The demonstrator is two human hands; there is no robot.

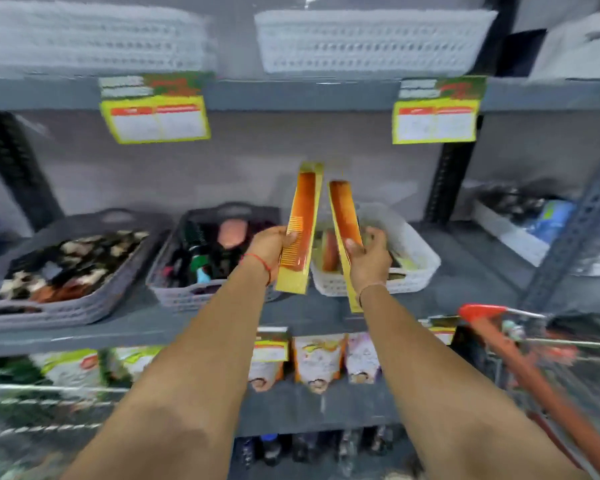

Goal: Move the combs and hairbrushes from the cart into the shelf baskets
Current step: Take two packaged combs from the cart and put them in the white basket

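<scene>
Both bare forearms reach up from the bottom edge, each hand gripping one packaged comb. Left hand (274,245) clasps an amber comb in a yellow sleeve (300,230), held nearly upright; right hand (368,256) clasps a second amber comb (343,223), tilted left at the top, so the two packs stand close together but apart. Just behind them sits a white shelf basket (416,258) (holding similar packs, blurred). Left of it a grey basket (174,289) holds hairbrushes (196,237), beside a grey tray (66,313) of hair clips. At lower right, the cart's red handle (482,311) shows.
</scene>
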